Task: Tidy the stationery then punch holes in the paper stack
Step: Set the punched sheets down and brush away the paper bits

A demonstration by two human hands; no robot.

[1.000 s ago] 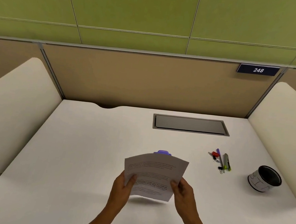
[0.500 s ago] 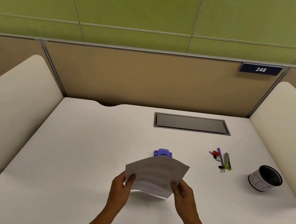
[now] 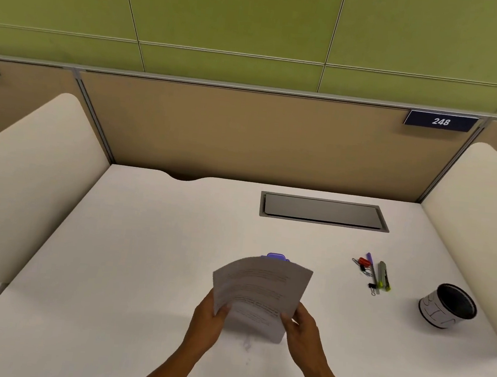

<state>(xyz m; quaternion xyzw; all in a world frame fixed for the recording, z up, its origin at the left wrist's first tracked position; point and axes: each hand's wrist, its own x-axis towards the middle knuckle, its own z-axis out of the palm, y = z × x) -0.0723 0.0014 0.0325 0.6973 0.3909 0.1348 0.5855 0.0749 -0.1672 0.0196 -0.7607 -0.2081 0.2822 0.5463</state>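
I hold a printed paper stack (image 3: 261,288) above the white desk, curved and tilted up toward me. My left hand (image 3: 207,319) grips its left lower edge and my right hand (image 3: 303,327) grips its right lower edge. A purple hole punch (image 3: 276,256) sits on the desk just behind the stack, mostly hidden by the paper. To the right lie loose pens (image 3: 380,274), a red clip (image 3: 364,262) and small black binder clips (image 3: 371,287). A black mesh pen cup (image 3: 448,306) with a white label stands further right.
The white desk (image 3: 128,268) is closed in by cream side dividers (image 3: 27,183) and a tan back panel. A grey cable hatch (image 3: 321,211) is set into the desk at the back right. A plate reading 248 (image 3: 440,121) hangs on the panel.
The paper stack has tilted more upright and bent into a curve, covering more of the hole punch. Both hands keep their grip at nearly the same place.
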